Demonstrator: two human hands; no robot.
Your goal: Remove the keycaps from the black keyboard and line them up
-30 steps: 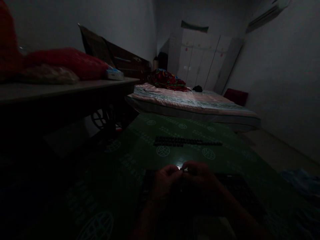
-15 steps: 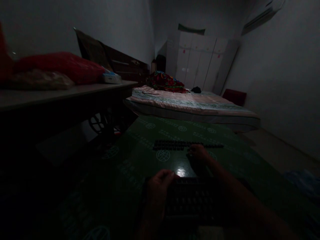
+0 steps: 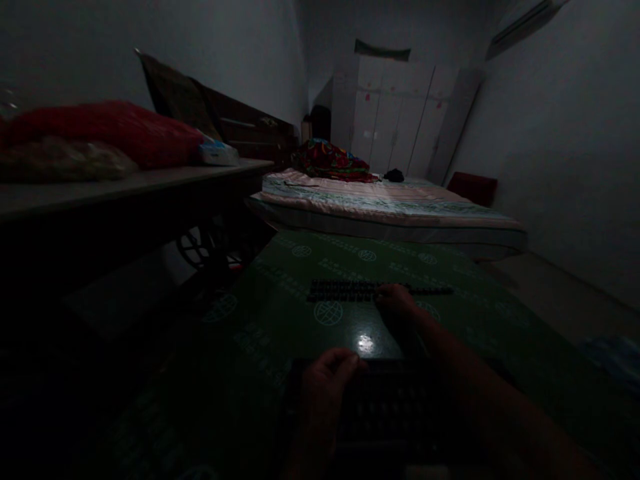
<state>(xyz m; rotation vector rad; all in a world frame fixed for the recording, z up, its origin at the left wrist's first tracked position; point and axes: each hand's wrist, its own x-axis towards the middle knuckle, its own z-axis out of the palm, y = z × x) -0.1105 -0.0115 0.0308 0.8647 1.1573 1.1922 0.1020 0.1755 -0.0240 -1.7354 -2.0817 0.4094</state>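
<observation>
Table (image 3: 273, 317) is bearing keys (image 3: 337, 291); right hand (image 3: 399, 303) is resting at them, left hand (image 3: 324, 381) by keyboard (image 3: 390, 408) (whether gripping, too dark to tell), gentleness probably serving best

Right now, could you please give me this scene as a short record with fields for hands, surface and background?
Left hand: near the dark keyboard, thumb and finger close together
Right hand: at the rows of dark keycaps
Held items: too dark to tell
Table: green, globe-patterned
Background: bed, pale wardrobe
Lighting: dim
</observation>
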